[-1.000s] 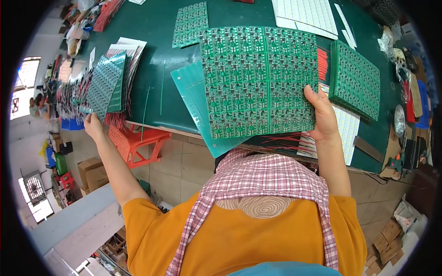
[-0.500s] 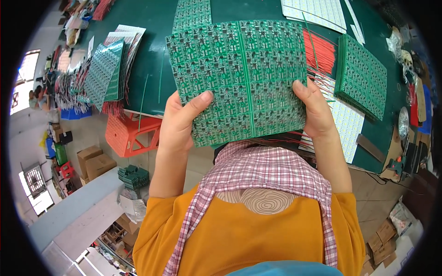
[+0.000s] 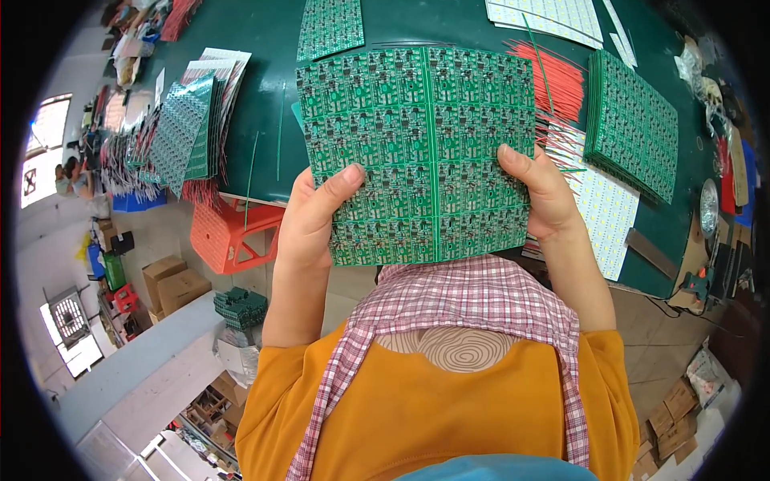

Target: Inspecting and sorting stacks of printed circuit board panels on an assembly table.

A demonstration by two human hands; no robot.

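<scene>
Between my two hands is a large green circuit board panel (image 3: 385,152), covered with rows of small repeated boards and split by a lengthwise strip. My left hand (image 3: 309,212) grips its left edge, thumb on the face. My right hand (image 3: 541,188) grips the opposite edge in the same way, fingers hidden behind. The panel is held up over the near table edge, tilted toward me. Right of it stands a thick stack of green circuit board panels (image 3: 634,128). Beyond its top left corner lies another green panel (image 3: 331,28).
Red wires (image 3: 553,84) and a white board with yellow dots (image 3: 601,200) lie on the green table (image 3: 265,96). At left are boards with wires attached (image 3: 184,128). A red stool (image 3: 228,236) stands below the table's left edge. White sheets (image 3: 549,20) lie at the back.
The panel has come slightly down toward me and its face has levelled out, less bowed. My hands have shifted a little with it, still gripping both edges.
</scene>
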